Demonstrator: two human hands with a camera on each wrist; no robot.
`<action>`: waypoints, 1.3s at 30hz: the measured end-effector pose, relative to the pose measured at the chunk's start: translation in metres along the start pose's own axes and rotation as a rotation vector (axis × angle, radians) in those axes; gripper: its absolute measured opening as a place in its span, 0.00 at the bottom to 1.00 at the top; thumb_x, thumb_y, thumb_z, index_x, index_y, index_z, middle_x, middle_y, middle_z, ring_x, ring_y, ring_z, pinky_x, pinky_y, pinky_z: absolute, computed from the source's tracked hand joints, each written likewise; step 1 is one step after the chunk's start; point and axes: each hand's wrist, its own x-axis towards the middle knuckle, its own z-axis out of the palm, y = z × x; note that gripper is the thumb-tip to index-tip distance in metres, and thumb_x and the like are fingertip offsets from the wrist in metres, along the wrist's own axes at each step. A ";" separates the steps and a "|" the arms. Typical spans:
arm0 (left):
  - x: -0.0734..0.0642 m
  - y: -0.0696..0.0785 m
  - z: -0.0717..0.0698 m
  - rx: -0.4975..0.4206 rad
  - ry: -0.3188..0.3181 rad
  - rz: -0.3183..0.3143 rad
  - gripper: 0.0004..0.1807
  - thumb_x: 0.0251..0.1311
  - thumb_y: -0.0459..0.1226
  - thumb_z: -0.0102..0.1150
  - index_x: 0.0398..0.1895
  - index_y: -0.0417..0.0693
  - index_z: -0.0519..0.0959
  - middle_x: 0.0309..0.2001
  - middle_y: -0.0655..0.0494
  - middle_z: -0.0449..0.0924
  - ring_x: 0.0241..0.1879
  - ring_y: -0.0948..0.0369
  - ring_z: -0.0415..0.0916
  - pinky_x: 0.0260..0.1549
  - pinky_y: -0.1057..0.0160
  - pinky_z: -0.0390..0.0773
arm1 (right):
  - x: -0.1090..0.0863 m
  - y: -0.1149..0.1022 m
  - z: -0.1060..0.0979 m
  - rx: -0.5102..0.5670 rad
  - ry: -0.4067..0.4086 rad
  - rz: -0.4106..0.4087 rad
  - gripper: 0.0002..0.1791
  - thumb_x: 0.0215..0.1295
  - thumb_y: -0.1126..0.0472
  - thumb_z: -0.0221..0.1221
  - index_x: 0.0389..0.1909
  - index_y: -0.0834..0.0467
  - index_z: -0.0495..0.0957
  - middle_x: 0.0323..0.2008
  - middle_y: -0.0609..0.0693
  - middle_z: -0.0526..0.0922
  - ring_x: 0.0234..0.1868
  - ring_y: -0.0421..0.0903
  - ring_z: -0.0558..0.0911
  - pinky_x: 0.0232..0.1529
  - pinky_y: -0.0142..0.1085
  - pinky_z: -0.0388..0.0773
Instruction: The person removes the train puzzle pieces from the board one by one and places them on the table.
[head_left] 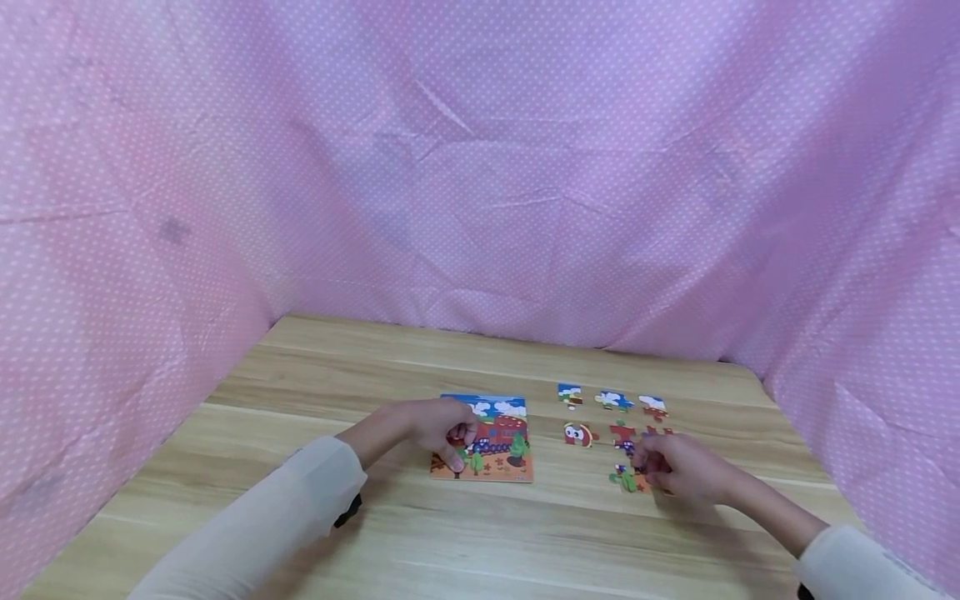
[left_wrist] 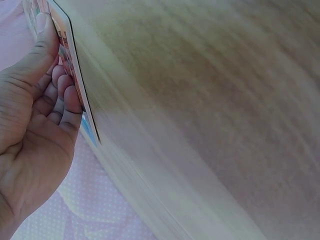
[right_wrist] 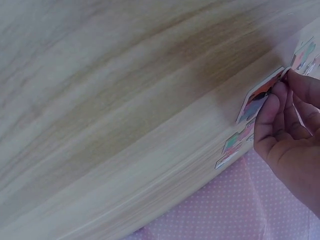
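Observation:
A square picture board (head_left: pixel 502 471) shows a red train, clouds and green trees. My left hand (head_left: pixel 442 429) rests on its left part, thumb laid on the printed face and the other fingers loosely curled against it; the left wrist view shows this hand (left_wrist: pixel 40 110) at the board's edge (left_wrist: pixel 75 65). To the right, my right hand (head_left: pixel 686 471) is over the lower right of the loose jigsaw pieces. In the right wrist view the thumb and forefinger of this hand (right_wrist: pixel 290 120) pinch a jigsaw piece, mostly hidden by the fingers, beside an orange-and-dark piece (right_wrist: pixel 260 95).
Loose jigsaw pieces lie in rough rows right of the board: a cloud piece (head_left: pixel 614 401), a corner piece (head_left: pixel 569 395), another cloud piece (head_left: pixel 652 405), one with eyes (head_left: pixel 577 434), and a green-tree piece (head_left: pixel 626 479). Pink dotted cloth (head_left: pixel 480 208) surrounds the wooden table (head_left: pixel 510 542).

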 end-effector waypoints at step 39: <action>-0.008 -0.005 -0.008 -0.076 0.092 0.065 0.11 0.58 0.41 0.76 0.37 0.51 0.81 0.35 0.59 0.79 0.34 0.64 0.72 0.35 0.64 0.74 | 0.037 -0.037 -0.003 -0.055 -0.028 -0.012 0.08 0.68 0.68 0.64 0.45 0.56 0.82 0.30 0.40 0.79 0.31 0.34 0.74 0.32 0.31 0.75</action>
